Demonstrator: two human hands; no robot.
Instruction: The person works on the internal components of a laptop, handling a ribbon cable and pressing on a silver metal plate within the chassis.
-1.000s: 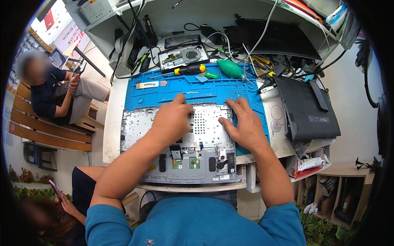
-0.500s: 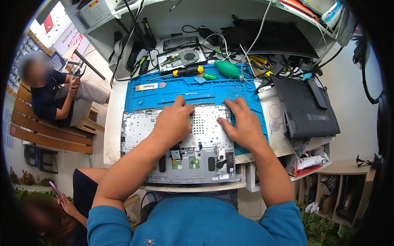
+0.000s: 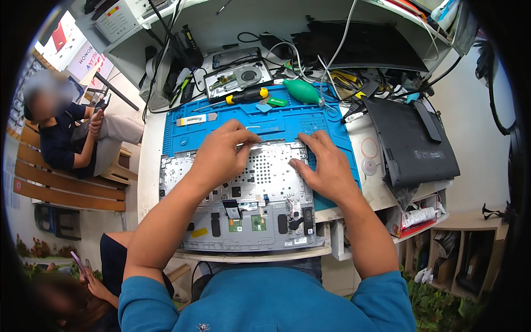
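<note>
Lying flat, perforated metal laptop chassis [image 3: 276, 185], right grip [image 3: 327, 170] wide, left grip [image 3: 220, 155] unclear

A silver laptop chassis [image 3: 251, 189] lies flat with its inside exposed, across the centre of the frame, its upper corners partly covered. A perforated metal plate [image 3: 266, 170] fills its upper part; the lower strip carries green circuit boards [image 3: 259, 222], dark oblong pieces [image 3: 282, 224] and a yellow strip [image 3: 199, 232].

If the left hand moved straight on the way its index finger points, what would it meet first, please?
Most likely the right hand, at the far right corner of the chassis, though the depth is unclear.
</note>
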